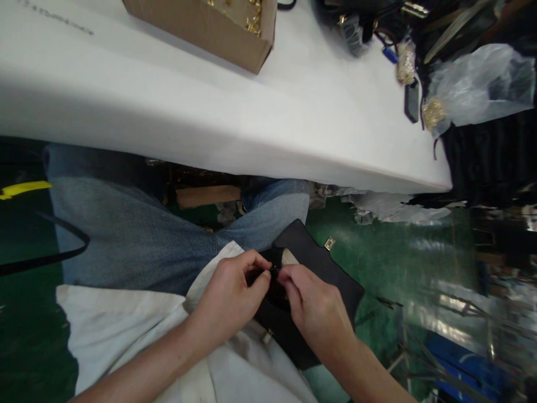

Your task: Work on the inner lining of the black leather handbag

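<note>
A black handbag (pixel 335 280) lies across my lap, its flap spread out and a gold-coloured clasp (pixel 330 243) at the flap's edge. Another small gold fitting (pixel 267 336) shows on the bag's near side. My left hand (pixel 241 285) is closed in a pinch, thumb against forefinger, over the bag's opening. Close beside it, my right hand (pixel 312 302) pinches at the same spot, fingertips almost meeting the left ones. Something small and dark is between the fingertips; the fingers hide what it is. A pale strip (pixel 288 257) shows just beyond the right fingers.
Ahead is a white-covered table (pixel 335 123) bearing a cardboard box (pixel 218 42) with gold-coloured pieces inside. At its right lie black bags (pixel 356 17), a clear plastic bag (pixel 482 84) and a dark flat object (pixel 411 102). A blue object (pixel 461 364) stands on the green floor.
</note>
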Tool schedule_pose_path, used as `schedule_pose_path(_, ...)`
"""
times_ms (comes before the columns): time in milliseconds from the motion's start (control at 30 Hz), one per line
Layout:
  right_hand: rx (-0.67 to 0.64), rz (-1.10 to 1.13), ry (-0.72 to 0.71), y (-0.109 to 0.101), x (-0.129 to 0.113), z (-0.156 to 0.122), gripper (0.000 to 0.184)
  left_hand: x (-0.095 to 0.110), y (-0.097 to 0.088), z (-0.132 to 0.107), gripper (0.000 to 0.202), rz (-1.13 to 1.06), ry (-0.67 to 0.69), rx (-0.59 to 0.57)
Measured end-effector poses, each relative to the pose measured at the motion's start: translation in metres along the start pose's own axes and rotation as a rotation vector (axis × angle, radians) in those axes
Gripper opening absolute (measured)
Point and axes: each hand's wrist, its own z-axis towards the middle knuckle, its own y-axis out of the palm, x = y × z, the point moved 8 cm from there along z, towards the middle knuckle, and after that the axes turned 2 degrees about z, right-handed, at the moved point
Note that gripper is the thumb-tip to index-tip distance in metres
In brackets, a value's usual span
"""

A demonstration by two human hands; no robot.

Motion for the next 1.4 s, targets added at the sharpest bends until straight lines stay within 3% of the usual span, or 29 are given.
schedule_pose_path(400,0.120,-0.272,-0.239,-0.005,-0.021,-0.008,0.031,-0.001,0.002,0.001,0.013,-0.090,-0.069,-0.019)
schedule_pose_path(667,0.073,-0.296,-0.244,-0.006,-0.024,-0.005,0.032,-0.001,0.004,0.003,0.012,-0.058,-0.044,-0.001)
schedule_pose_path(900,-0.081,-0.205,-0.137,0.003,-0.016,0.003,0.034,0.001,0.001,0.002,0.014,0.005,-0.008,0.024)
schedule_pose_path(1100,-0.140,-0.304,-0.070,0.008,-0.016,0.005,0.035,0.003,0.001,0.002,0.016,0.052,0.008,0.025)
schedule_pose_path(1200,-0.179,-0.199,-0.006,0.008,-0.015,0.008,0.034,0.003,0.002,0.002,0.016,0.066,0.007,0.026)
schedule_pose_path(1333,-0.115,0.071,0.119,0.005,-0.009,0.011,0.014,0.003,0.001,0.000,0.016,0.072,-0.001,0.018)
schedule_pose_path(1400,-0.054,0.103,0.138,0.004,-0.007,0.013,0.014,0.005,0.001,-0.001,0.016,0.102,0.000,0.021)
